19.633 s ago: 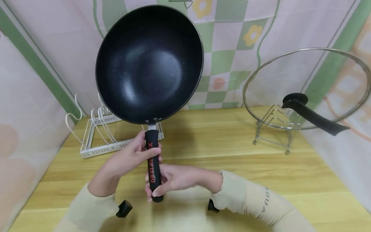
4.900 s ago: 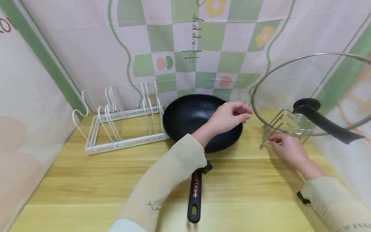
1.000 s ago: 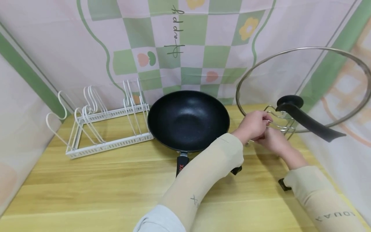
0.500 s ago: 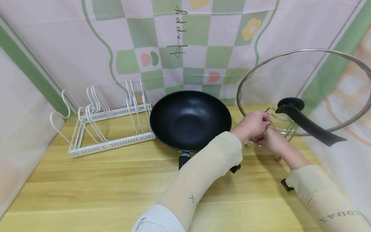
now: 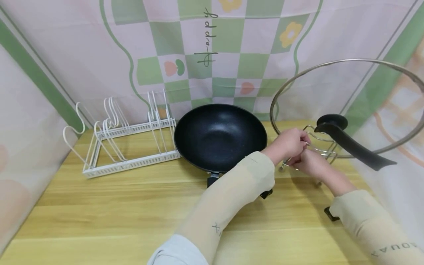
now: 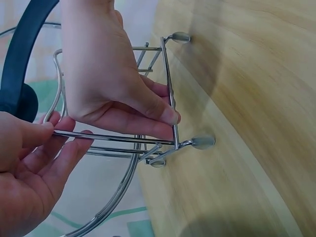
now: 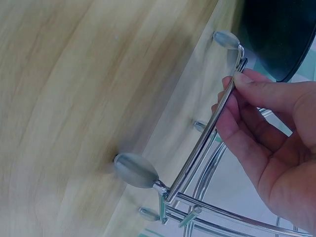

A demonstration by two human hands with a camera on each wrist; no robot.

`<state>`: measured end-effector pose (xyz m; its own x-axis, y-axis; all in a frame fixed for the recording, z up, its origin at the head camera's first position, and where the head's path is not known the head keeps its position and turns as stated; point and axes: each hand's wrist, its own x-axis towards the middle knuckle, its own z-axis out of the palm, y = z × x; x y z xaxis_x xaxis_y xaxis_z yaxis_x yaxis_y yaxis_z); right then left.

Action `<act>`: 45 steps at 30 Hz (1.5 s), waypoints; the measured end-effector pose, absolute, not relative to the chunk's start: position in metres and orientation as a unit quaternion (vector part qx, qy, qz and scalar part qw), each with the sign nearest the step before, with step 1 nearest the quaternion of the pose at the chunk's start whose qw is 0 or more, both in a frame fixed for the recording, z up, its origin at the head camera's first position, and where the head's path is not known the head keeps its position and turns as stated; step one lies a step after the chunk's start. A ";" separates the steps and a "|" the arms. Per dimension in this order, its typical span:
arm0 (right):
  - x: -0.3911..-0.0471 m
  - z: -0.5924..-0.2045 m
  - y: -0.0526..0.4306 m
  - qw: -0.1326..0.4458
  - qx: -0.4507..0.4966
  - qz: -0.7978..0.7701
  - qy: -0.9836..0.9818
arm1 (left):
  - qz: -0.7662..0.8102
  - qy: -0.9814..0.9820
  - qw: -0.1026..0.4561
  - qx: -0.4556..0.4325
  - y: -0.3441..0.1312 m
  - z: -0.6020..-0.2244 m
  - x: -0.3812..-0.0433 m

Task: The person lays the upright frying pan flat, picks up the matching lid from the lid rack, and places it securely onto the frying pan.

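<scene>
Pinching rack (image 6: 140, 139) w/ L hand (image 6: 34, 173) high on upright (image 6: 106, 137), R hand (image 7: 281, 148) low on crossbar (image 7: 201, 141). Could tip lid (image 5: 334, 123) if tilted; might knock pan (image 5: 220, 138) if dragged L.

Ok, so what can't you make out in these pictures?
Head: most of the pan handle, behind the left sleeve.
Head: right side of the glass lid, cut off by the edge.
Head: part of the metal rack, behind the left hand and right hand.

Cream sleeves (image 5: 232, 193), dark lettering (image 5: 395, 247), black wrist pieces (image 5: 331, 214)
</scene>
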<state>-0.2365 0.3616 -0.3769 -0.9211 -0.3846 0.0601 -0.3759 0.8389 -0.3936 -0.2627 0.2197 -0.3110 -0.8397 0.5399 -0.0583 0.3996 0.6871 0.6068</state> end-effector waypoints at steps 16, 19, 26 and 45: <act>-0.227 -0.382 0.347 -0.003 -0.204 -0.202 0.958 | 0.306 0.897 0.136 0.289 0.201 -0.311 -0.261; -0.224 -0.383 0.344 -0.003 -0.198 -0.200 0.960 | 0.299 0.895 0.141 0.299 0.198 -0.311 -0.261; -0.223 -0.383 0.340 -0.012 -0.208 -0.187 0.960 | 0.293 0.896 0.146 0.299 0.194 -0.311 -0.262; -0.219 -0.383 0.329 -0.021 -0.210 -0.190 0.959 | 0.270 0.891 0.141 0.337 0.181 -0.309 -0.263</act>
<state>-0.2191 0.3290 -0.3825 -0.9106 -0.3955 0.1195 -0.4112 0.8393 -0.3556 -0.2626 0.1812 -0.3087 -0.7327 0.6770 -0.0692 0.5242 0.6263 0.5770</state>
